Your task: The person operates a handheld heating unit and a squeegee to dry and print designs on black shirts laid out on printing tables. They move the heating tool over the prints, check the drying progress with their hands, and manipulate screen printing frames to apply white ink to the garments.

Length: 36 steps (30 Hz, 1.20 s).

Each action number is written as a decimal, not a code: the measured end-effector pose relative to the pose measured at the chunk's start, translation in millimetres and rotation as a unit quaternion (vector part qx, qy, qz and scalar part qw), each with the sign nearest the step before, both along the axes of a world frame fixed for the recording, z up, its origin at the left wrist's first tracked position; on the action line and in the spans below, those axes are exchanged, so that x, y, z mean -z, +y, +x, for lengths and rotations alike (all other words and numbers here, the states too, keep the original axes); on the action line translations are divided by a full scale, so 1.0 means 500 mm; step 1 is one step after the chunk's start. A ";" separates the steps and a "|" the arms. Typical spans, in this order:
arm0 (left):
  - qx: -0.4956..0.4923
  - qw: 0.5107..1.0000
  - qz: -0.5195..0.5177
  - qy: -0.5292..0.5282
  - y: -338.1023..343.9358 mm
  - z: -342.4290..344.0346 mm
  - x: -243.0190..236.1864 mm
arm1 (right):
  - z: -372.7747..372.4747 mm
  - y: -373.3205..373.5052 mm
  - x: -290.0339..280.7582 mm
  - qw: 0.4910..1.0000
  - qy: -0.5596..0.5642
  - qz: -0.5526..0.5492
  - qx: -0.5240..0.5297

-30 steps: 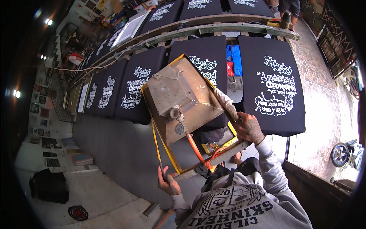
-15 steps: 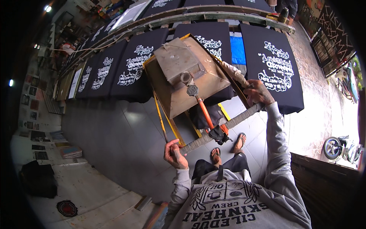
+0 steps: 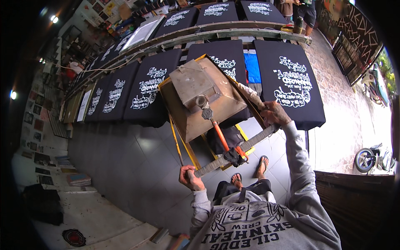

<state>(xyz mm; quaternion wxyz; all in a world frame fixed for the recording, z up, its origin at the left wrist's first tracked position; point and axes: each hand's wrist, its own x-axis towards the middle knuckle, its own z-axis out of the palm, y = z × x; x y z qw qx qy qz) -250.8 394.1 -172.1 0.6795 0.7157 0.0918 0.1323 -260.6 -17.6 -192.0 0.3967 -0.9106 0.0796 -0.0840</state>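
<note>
Between my hands is a metal hood-shaped heater (image 3: 222, 106) with a box on top, in a yellow-edged frame (image 3: 189, 152). An orange pipe (image 3: 220, 134) runs from it toward a wrapped handle bar (image 3: 256, 138). My left hand (image 3: 191, 178) is closed around the bar's left end. My right hand (image 3: 275, 113) is closed at the frame's right corner, where the bar meets a white-wrapped rod (image 3: 250, 93). The heater hides part of a printed black shirt (image 3: 214, 48) on a board behind it. Another black shirt (image 3: 287, 79) lies right of it, close to my right hand.
More printed black shirts (image 3: 153, 83) line the rack to the left, and a second row lies beyond the long rails (image 3: 200, 35). A cluttered counter (image 3: 104, 212) stands at lower left. A person (image 3: 307, 14) is at the far right; a motorbike (image 3: 373, 158) stands outside.
The view has tilted up a little, so the shirts, heater and hands sit lower in the picture. Both hands keep their hold, and the heater stays over nearly the same place.
</note>
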 end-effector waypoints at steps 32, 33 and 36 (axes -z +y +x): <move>0.299 0.952 -0.065 -0.006 0.021 0.119 -0.005 | -0.365 0.143 0.028 0.953 0.048 0.168 0.248; 0.303 0.951 -0.058 -0.010 0.029 0.129 -0.005 | -0.342 0.167 -0.004 0.908 0.067 0.268 0.315; 0.320 0.946 -0.051 -0.002 0.037 0.158 -0.009 | -0.326 0.204 -0.019 0.904 0.083 0.205 0.366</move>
